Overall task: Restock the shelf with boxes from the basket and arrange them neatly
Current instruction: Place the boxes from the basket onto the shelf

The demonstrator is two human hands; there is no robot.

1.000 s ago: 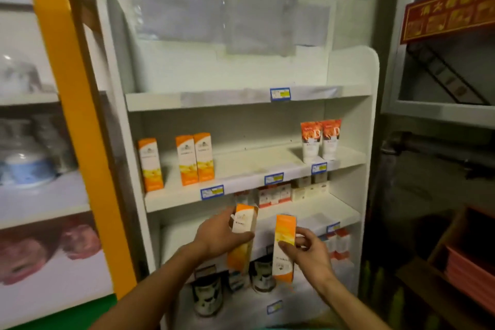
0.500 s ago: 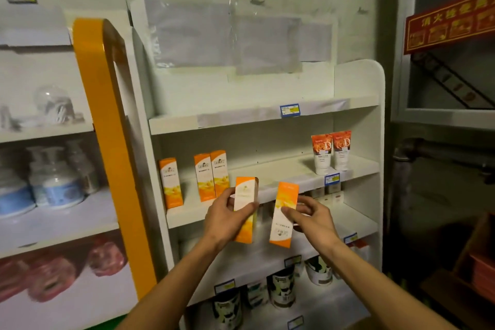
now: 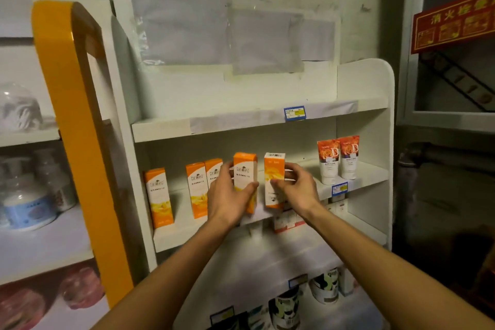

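1. Two orange boxes are held upright at the front of the middle shelf (image 3: pixel 267 218) of a white shelf unit (image 3: pixel 364 88), side by side with a narrow gap between them.
2. The left-hand box (image 3: pixel 245 169) shows its orange top and printed front; the left hand (image 3: pixel 230 195) grips it, thumb across the lower front and fingers behind its left edge.
3. The right-hand box (image 3: pixel 273 177) has a barcode on its white top end; the right hand (image 3: pixel 297 190) grips it, thumb on the front face and fingers curled round its right side.
4. Whether either box's base touches the shelf cannot be told; the hands hide the bottoms.
5. Just left of the held boxes, a pair of matching orange boxes (image 3: pixel 203 187) stands touching each other on the same shelf; a single orange box (image 3: pixel 158 197) stands apart, further left.
6. At the shelf's right end stand two white tubes with orange floral caps (image 3: pixel 338 159), close together.
7. A blue price tag (image 3: pixel 294 113) is fixed to the edge of the shelf above.
8. Dark patterned tins (image 3: pixel 302 300) sit on a low shelf below.
9. An orange-edged rack (image 3: pixel 77 128) stands to the left.
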